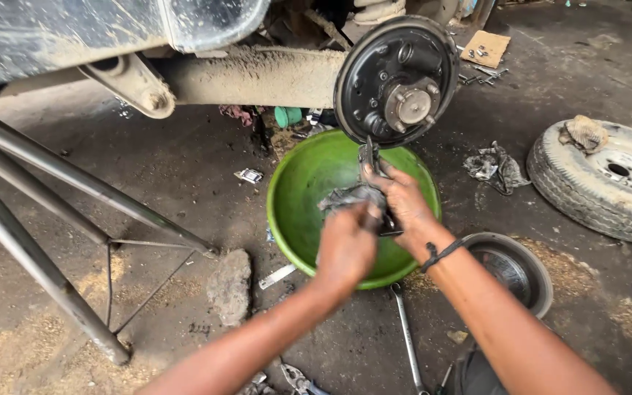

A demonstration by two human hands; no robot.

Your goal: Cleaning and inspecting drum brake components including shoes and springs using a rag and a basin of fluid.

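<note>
Closest to the camera, two bare arms reach out over a dirty floor. On the floor under them lies a long metal wrench (408, 336). Just to its right sits a round metal drum (515, 269) with its open side up.

The left hand (345, 249) is curled shut around a grey rag (345, 197). The rag bunches out past the knuckles. The right hand (404, 205) has a dark cord around its wrist. Its fingers are wrapped tight around a dark metal part (369, 157), and the part sticks up out of the top of the fist. The rag presses against the lower end of that part. It may be a brake piece, but it is too dark and greasy to be sure.

Both hands are over a big green bowl (298, 190) that sits on the floor. A grey rock (230, 285) lies left of the bowl, beside a metal stand (60, 219) with slanted legs.

Just past the bowl is a round black brake plate (374, 69) with a hub and bolts in its middle. It is fixed to the end of a muddy axle (257, 77) under a car.

Farther off to the right, a wheel (608, 183) lies flat with a cloth on top. A crumpled rag (495, 167) lies between it and the bowl. Far back is a piece of cardboard (486, 47) with small bits on it.
</note>
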